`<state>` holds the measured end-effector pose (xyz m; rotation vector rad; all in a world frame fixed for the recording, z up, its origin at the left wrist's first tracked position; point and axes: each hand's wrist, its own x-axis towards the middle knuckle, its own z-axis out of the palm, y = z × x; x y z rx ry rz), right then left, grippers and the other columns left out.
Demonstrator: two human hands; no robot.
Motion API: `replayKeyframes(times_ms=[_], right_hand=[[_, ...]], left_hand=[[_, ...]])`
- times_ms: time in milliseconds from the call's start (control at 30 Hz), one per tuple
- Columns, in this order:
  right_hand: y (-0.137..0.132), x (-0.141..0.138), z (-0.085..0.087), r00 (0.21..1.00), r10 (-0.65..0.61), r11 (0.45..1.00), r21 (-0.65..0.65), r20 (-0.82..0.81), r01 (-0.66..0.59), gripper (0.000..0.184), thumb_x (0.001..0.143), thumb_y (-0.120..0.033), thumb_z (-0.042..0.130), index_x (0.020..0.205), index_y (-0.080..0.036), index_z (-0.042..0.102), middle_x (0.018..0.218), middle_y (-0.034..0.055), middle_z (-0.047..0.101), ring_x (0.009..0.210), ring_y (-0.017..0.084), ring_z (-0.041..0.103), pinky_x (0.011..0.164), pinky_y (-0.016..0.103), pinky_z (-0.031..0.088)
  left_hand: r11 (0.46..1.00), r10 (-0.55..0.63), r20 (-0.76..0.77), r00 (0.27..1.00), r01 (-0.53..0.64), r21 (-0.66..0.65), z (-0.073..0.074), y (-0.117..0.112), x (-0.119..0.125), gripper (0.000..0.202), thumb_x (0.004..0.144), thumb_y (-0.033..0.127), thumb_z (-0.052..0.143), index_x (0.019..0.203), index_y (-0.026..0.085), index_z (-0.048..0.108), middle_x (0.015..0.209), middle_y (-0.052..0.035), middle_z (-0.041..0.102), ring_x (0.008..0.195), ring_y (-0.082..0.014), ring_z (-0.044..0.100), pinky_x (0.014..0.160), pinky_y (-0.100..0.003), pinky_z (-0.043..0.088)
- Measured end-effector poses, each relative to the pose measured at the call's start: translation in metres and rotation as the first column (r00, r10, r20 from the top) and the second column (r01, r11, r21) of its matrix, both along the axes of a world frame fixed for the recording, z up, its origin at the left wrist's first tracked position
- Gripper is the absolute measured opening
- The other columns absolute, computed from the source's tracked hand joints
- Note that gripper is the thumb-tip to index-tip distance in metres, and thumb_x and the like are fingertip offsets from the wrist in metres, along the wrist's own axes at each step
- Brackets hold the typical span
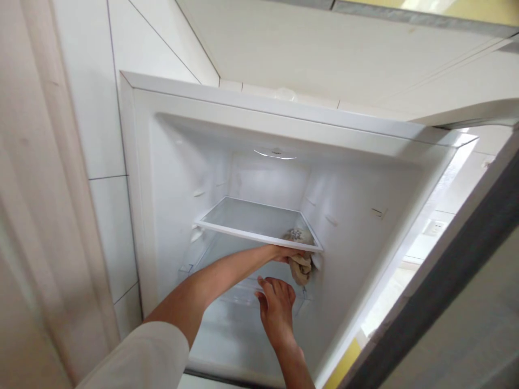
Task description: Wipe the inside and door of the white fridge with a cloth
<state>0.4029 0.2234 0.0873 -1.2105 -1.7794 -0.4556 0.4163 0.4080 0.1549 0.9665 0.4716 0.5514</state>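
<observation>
Left hand (287,253): closed on a crumpled beige fabric cloth (300,271); my fingers are mostly hidden behind the front edge of the upper shelf, so I cannot make out the full grip.
Beige cloth: towards 5 o'clock from the centre of my view, at the right wall inside the white plastic-lined fridge (263,111); its lower folds hang in plain sight, its upper part shows dimly through glass.
Upper shelf: a flat glass pane with a white rim (255,219), near the centre, above my left hand.
Right hand (279,307): towards 6 o'clock, below the cloth and apart from it, half open with loosely curled fingers, holding nothing I can see; I cannot tell whether it touches the lower shelf.
Lower shelf: a clear panel (239,296), partly covered by my arms.
White sleeve (141,356): at 7 o'clock, cut off by the bottom edge.
Fridge top: a small clear object (286,95) at 12 o'clock, too faint to identify.
</observation>
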Motion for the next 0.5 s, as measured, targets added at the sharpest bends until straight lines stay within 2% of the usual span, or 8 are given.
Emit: replayKeyframes(times_ms=[100,233,367,500], right_hand=[[0.001,-0.001,-0.002,1.0,-0.025,1.0,-0.016,-0.012,0.025,0.032,0.096,-0.004,0.056,0.12,-0.023,0.065,0.107,0.0047,0.07,0.101,0.024,0.057,0.095,0.041,0.033],[0.002,0.0,-0.003,0.999,-0.053,0.998,-0.033,0.001,0.053,0.033,0.094,-0.006,0.058,0.119,-0.024,0.066,0.107,0.0043,0.07,0.1,0.025,0.057,0.095,0.041,0.034],[0.003,0.002,-0.005,0.996,-0.084,0.996,-0.031,0.028,0.084,0.029,0.094,-0.008,0.057,0.116,-0.024,0.068,0.104,0.0051,0.07,0.1,0.025,0.059,0.096,0.042,0.035],[0.003,0.003,-0.007,0.99,-0.126,0.992,-0.022,0.068,0.128,0.026,0.097,-0.012,0.056,0.117,-0.022,0.069,0.111,0.0089,0.069,0.109,0.028,0.058,0.098,0.043,0.037]], left_hand=[[0.993,-0.044,-0.14,0.989,0.059,0.107,0.0,-0.016,-0.008,0.024,0.068,0.003,0.074,0.089,0.015,0.074,0.082,-0.0073,0.076,0.069,-0.0209,0.071,0.06,-0.028,0.06],[0.984,-0.033,-0.156,0.987,0.059,0.166,0.001,-0.036,-0.014,0.031,0.065,0.005,0.075,0.094,0.016,0.073,0.089,-0.0076,0.078,0.078,-0.0222,0.072,0.07,-0.032,0.062],[0.992,-0.04,-0.153,0.987,0.058,0.115,-0.001,-0.049,-0.022,0.031,0.071,0.012,0.067,0.101,0.017,0.073,0.091,-0.0124,0.077,0.084,-0.028,0.074,0.076,-0.04,0.061],[0.999,-0.023,-0.131,0.991,0.026,0.023,-0.004,-0.056,-0.033,0.036,0.073,0.019,0.062,0.107,0.017,0.073,0.088,-0.0149,0.076,0.079,-0.031,0.073,0.07,-0.043,0.06]])
